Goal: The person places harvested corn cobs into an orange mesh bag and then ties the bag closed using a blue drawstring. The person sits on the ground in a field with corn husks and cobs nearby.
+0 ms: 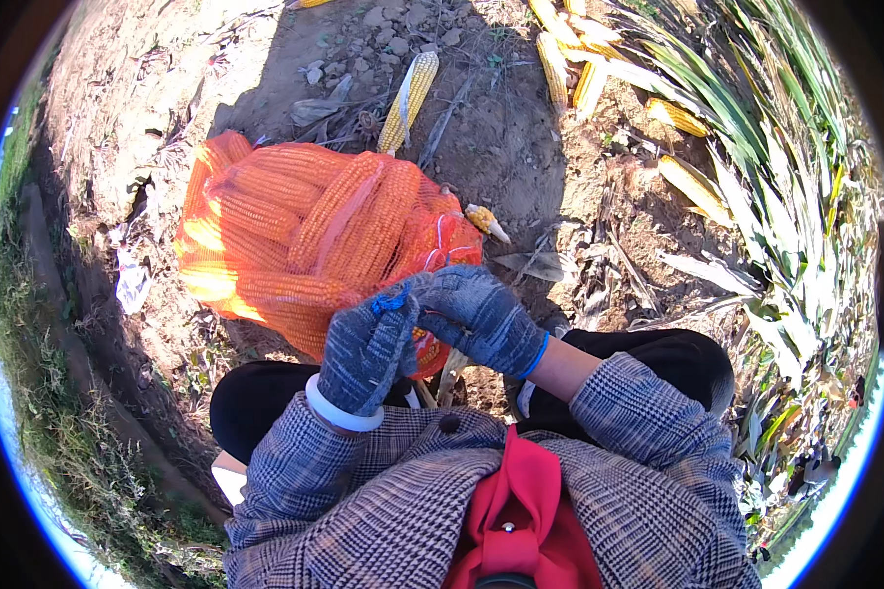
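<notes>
An orange mesh sack (302,221) full of yellow corn cobs lies on the soil before me, its gathered end toward my knees. My left hand (368,350), in a grey knit glove, is closed at that end, with a bit of blue cord or cloth (390,300) at its fingertips. Against it, my right hand (479,316), gloved alike, has its fingers bent and pinched together at the sack's edge. What exactly lies between the right fingertips is hidden. A white drawstring (440,234) shows on the mesh just beyond the hands.
One corn cob (410,99) lies beyond the sack, and a short broken cob (488,223) beside it. Several cobs (552,70) lie at the upper right, near cut corn stalks (766,221). Dry husks (538,265) litter the soil. A white scrap (132,282) is at the left.
</notes>
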A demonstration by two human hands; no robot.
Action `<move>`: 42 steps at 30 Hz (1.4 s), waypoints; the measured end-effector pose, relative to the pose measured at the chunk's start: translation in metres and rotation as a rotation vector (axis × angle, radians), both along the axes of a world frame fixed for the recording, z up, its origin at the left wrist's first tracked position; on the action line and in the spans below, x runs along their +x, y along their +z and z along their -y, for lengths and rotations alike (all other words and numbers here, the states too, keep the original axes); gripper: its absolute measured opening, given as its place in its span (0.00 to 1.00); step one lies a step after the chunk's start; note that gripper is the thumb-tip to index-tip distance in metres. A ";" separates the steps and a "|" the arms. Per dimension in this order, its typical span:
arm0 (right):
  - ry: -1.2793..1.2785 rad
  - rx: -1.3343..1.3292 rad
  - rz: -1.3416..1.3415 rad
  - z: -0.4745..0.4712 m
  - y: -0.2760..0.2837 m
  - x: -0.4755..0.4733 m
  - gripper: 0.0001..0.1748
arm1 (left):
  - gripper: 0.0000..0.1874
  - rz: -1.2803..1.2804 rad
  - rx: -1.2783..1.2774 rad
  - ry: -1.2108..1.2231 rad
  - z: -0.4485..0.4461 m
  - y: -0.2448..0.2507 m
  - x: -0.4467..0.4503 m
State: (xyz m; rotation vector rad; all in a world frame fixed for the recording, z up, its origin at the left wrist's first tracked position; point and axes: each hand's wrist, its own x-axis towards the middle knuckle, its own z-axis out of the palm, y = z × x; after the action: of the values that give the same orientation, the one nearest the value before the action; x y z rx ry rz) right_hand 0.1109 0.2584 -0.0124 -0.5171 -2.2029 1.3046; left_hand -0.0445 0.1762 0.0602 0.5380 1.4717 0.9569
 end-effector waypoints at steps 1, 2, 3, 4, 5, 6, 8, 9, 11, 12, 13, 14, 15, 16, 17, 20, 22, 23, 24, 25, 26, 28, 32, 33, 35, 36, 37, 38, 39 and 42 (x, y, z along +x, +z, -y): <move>-0.021 -0.048 -0.029 0.002 -0.001 0.001 0.12 | 0.22 0.005 0.004 -0.002 0.001 -0.002 0.000; -0.042 -0.094 -0.058 0.004 -0.003 0.001 0.11 | 0.22 0.010 0.009 -0.004 0.002 -0.004 0.001; -0.063 -0.174 -0.065 0.007 -0.005 0.002 0.11 | 0.22 0.016 0.014 -0.005 0.002 -0.004 0.001; -0.084 -0.253 -0.073 0.010 -0.009 0.003 0.11 | 0.23 0.029 0.018 -0.006 0.001 -0.002 0.002; -0.108 -0.333 -0.079 0.012 -0.010 0.003 0.10 | 0.24 0.044 0.021 -0.011 -0.003 0.005 0.002; -0.162 -0.566 -0.094 0.011 -0.011 0.006 0.10 | 0.25 0.059 0.025 -0.015 -0.005 0.010 0.003; -0.269 -1.034 -0.127 0.005 -0.010 0.013 0.11 | 0.28 -0.023 0.097 -0.072 -0.007 0.015 0.003; -0.388 -1.168 -0.025 -0.003 -0.006 0.013 0.12 | 0.29 -0.062 0.134 -0.100 -0.007 0.016 0.003; -0.434 -1.072 0.075 -0.010 -0.009 0.019 0.12 | 0.31 -0.151 0.163 -0.231 -0.005 0.015 -0.002; -0.455 -1.024 0.123 -0.012 -0.010 0.021 0.12 | 0.31 -0.197 0.178 -0.297 -0.004 0.014 -0.003; -0.369 -0.874 0.203 -0.009 -0.012 0.021 0.09 | 0.31 -0.199 0.237 -0.324 -0.005 0.012 -0.002; -0.275 -0.633 0.154 -0.004 -0.017 0.018 0.08 | 0.30 -0.205 0.295 -0.351 -0.007 0.009 0.000; -0.182 -0.391 0.105 0.003 -0.023 0.013 0.08 | 0.30 -0.210 0.353 -0.378 -0.009 0.007 0.001; -0.090 -0.148 0.058 0.007 -0.027 0.012 0.09 | 0.29 -0.259 0.367 -0.423 -0.014 0.007 0.000; 0.123 -0.164 0.080 0.000 -0.008 0.012 0.12 | 0.29 -0.313 0.376 -0.466 -0.021 0.007 -0.001; 0.274 -0.293 0.130 0.006 -0.033 0.016 0.14 | 0.28 -0.313 0.239 -0.584 -0.048 0.007 -0.007; 0.262 -0.332 0.165 0.003 -0.018 0.018 0.14 | 0.28 -0.242 0.166 -0.622 -0.065 -0.003 -0.007; 0.256 -0.370 0.082 -0.001 -0.010 0.020 0.14 | 0.27 -0.234 0.150 -0.614 -0.072 -0.008 -0.002; 0.191 -0.436 0.082 -0.001 -0.008 0.020 0.14 | 0.27 -0.293 0.178 -0.662 -0.077 -0.009 0.000; 0.125 -0.504 0.077 -0.001 -0.007 0.020 0.14 | 0.27 -0.354 0.205 -0.709 -0.082 -0.008 0.002; 0.072 -0.586 0.120 -0.003 -0.009 0.023 0.14 | 0.27 -0.410 0.239 -0.758 -0.087 -0.008 0.005; -0.027 -0.750 0.204 -0.006 -0.014 0.027 0.15 | 0.24 -0.556 0.227 -0.825 -0.093 -0.004 0.008; -0.134 -1.346 0.082 0.000 -0.041 0.031 0.18 | 0.17 -0.684 0.442 -0.456 -0.100 -0.003 -0.011; -0.146 -1.382 0.104 -0.001 -0.038 0.030 0.18 | 0.16 -0.611 0.420 -0.374 -0.106 -0.003 -0.029; -0.178 -1.450 0.155 -0.003 -0.031 0.031 0.18 | 0.16 -0.452 0.372 -0.371 -0.106 -0.001 -0.046; -0.165 -1.441 0.133 -0.003 -0.032 0.031 0.18 | 0.16 -0.456 0.423 -0.390 -0.107 -0.005 -0.045; -0.153 -1.432 0.111 -0.003 -0.033 0.032 0.18 | 0.18 -0.548 0.362 -0.556 -0.102 -0.005 -0.042; -0.143 -1.423 0.089 -0.004 -0.034 0.033 0.18 | 0.21 -0.636 0.298 -0.723 -0.101 0.002 -0.029; -0.132 -1.398 0.114 -0.004 -0.035 0.035 0.19 | 0.18 -0.643 0.368 -0.736 -0.092 -0.012 -0.019; -0.139 -1.359 0.170 -0.009 -0.030 0.035 0.20 | 0.14 -0.708 0.400 -1.152 -0.089 -0.024 -0.016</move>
State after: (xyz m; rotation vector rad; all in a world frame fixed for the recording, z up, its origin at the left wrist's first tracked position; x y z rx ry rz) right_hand 0.1456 0.2679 -0.0425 -1.2234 -1.0191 2.5929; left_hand -0.0607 0.2650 0.0359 1.8962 1.2050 0.0877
